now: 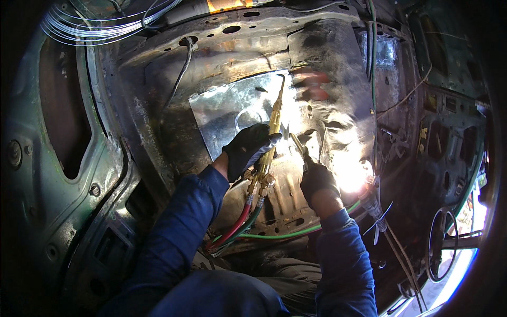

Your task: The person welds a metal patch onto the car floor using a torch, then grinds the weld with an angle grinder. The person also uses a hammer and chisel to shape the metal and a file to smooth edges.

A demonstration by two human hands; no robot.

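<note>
While the bright sheet [211, 111] lies on the worn panel [161, 134], torch work appears outstanding: the left hand [247, 150] grips the flameless brass torch [275, 117] at the sheet's right, the right hand [317, 180] a slim tool [298, 144].

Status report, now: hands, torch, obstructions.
Left hand gripping brass torch. Right hand holding slim metal tool. Torch tip near metal sheet's far edge. Glare washing out sheet's right side.

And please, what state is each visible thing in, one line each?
Brass torch: held, no visible flame
Left hand: gloved, closed around torch
Metal tool: held
Right hand: gloved, gripping tool
Work lamp: lit
Metal sheet: shiny, brightly lit
Red hose: connected to torch
Silver wire: coiled
</note>
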